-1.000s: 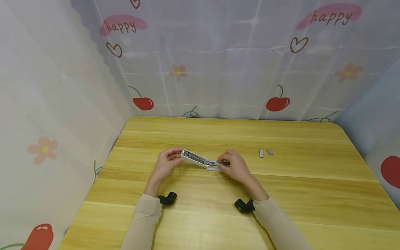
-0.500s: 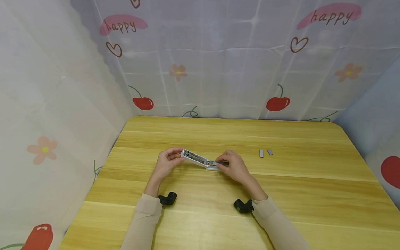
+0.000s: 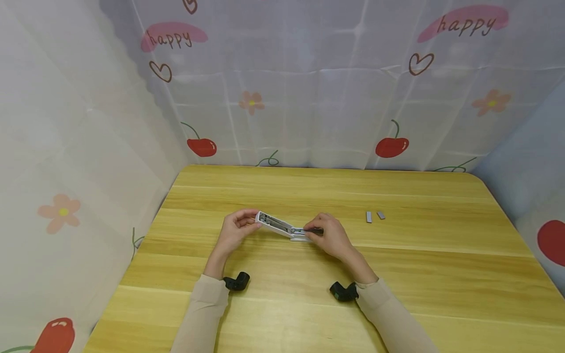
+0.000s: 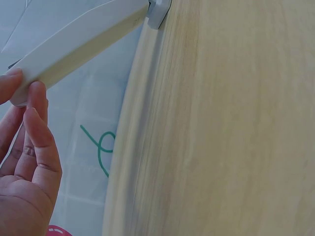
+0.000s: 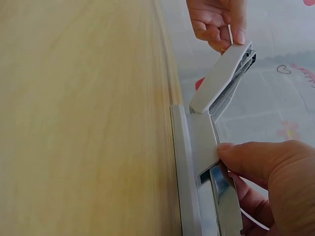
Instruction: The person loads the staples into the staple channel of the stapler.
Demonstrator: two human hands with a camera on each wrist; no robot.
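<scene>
A white stapler is folded wide apart at its hinge, its metal inside showing. My left hand pinches the tip of the raised top arm between thumb and fingers, as the left wrist view also shows on the stapler arm. The base lies low over the table. My right hand pinches the stapler at the metal staple channel, with the thumb on the near side and fingers behind. Whatever lies between those fingertips is hidden. A dark end piece shows beside the right fingers.
Two small grey staple strips lie on the wooden table to the right of my right hand. Black wrist cameras jut inward from both sleeves. A printed curtain hangs behind the table's far edge.
My right fingers have shifted slightly left along the channel. A light grey piece at the fingertips, visible earlier, shows less now. My left hand and the raised arm stay put.
</scene>
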